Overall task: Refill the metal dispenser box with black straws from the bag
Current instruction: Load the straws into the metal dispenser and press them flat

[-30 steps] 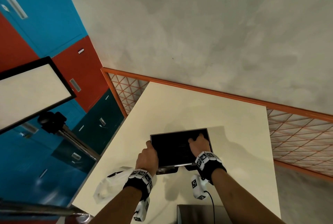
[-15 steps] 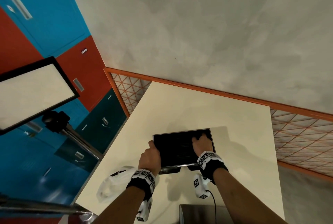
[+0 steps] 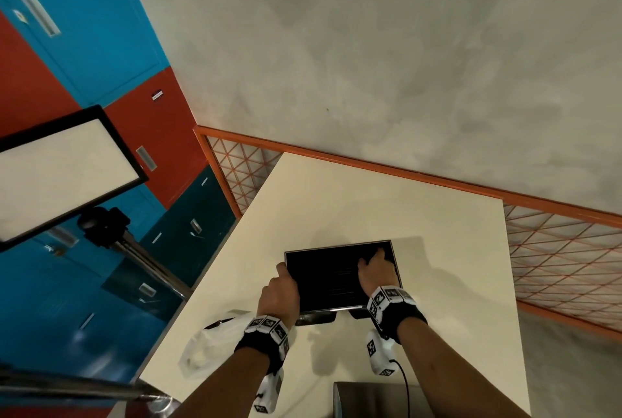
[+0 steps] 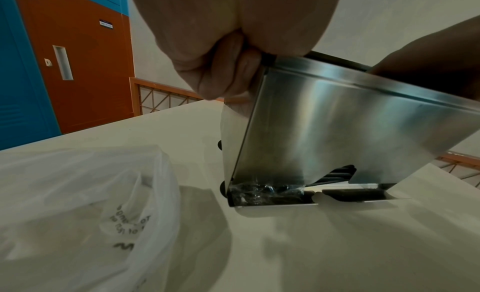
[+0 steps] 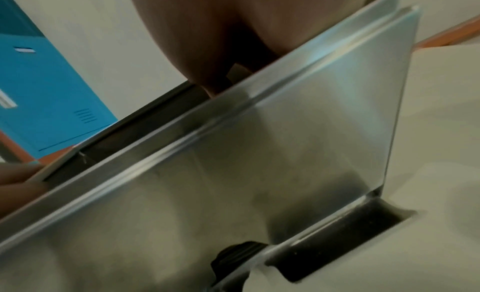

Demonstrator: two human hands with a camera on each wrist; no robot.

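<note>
One shiny metal dispenser box [image 3: 340,278] on the cream table [image 3: 387,209], full of black straws [image 3: 331,274], held between two hands. Left hand [image 3: 279,293] at 9 o'clock of the box, fingers curled round its left edge; right hand [image 3: 377,271] at 3 o'clock, on top of the straws, fingers bent down onto them, cannot tell if pinching any. One floppy white plastic bag [image 3: 205,348] at 7 o'clock, near the left wrist.
</note>
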